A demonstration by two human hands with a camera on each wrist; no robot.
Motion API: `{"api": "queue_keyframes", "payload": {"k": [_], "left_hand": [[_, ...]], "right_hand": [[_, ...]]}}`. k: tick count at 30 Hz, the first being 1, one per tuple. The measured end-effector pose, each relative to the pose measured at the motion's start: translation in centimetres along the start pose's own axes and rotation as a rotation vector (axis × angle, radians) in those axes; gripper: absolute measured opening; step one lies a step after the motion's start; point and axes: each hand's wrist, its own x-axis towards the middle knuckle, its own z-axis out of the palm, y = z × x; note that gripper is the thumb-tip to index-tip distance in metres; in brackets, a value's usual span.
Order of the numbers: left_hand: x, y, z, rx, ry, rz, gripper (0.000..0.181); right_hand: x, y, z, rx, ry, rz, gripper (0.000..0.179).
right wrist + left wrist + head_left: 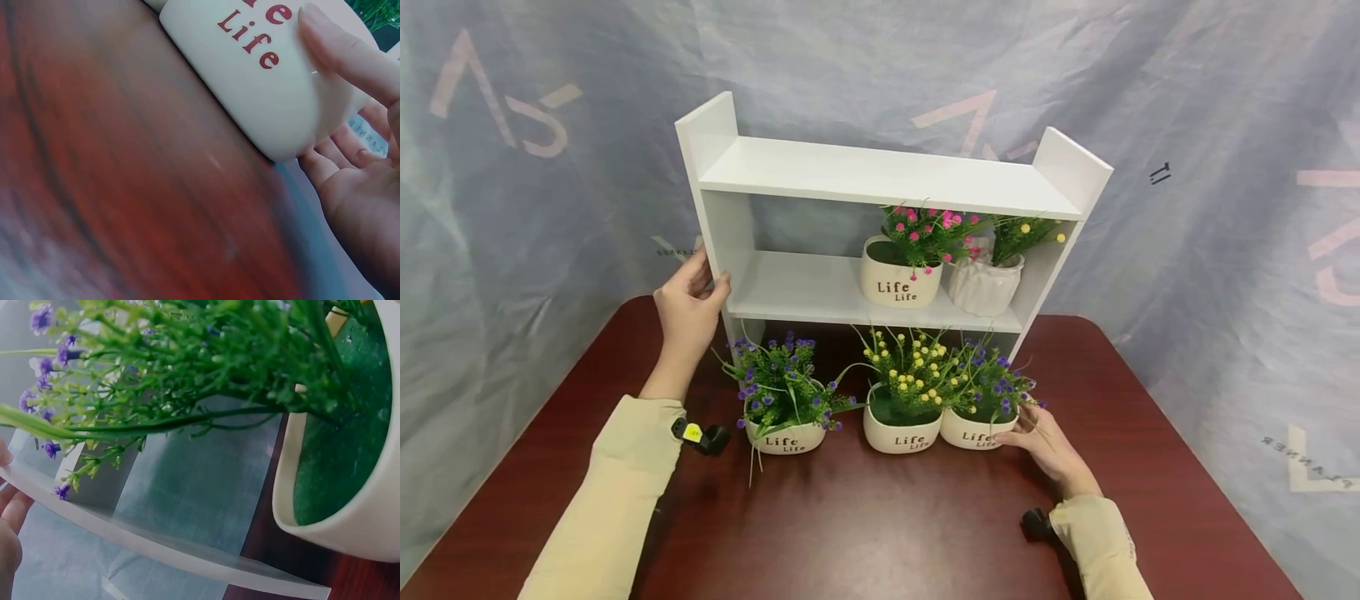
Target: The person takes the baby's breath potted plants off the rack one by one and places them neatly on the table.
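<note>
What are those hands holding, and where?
Left hand grips the white shelf by its left side panel; right hand holds the rightmost front flowerpot by its right end.

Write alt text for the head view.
A person's left hand grips the side of a white shelf unit while the right hand holds a cream pot of purple flowers, rightmost of three on a dark red table. The middle pot has yellow flowers, the left pot purple; a pink-flowered pot and a yellow-flowered pot stand inside the unit.

Shelf (887, 171) on table (865, 525), three pots (901, 435) before it
</note>
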Motion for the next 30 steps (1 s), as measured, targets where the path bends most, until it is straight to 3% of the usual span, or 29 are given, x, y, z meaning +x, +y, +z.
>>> {"api": "queue_keyframes", "payload": {"k": [8,18,30], "left_hand": [[-0.1,-0.2,-0.1,-0.004,-0.006,-0.013,0.047],[-0.1,-0.1,-0.1,-0.009,-0.002,0.0,0.047],[-0.2,-0.1,-0.1,-0.024,-0.005,-0.003,0.048]], "right_hand": [[0.0,-0.2,1.2,-0.078,-0.009,0.009,0.082],[0.4,-0.2,1.6,-0.128,-0.015,-0.054,0.098],[0.5,-0.5,2.4,-0.123,-0.044,-0.11,0.098]]}}
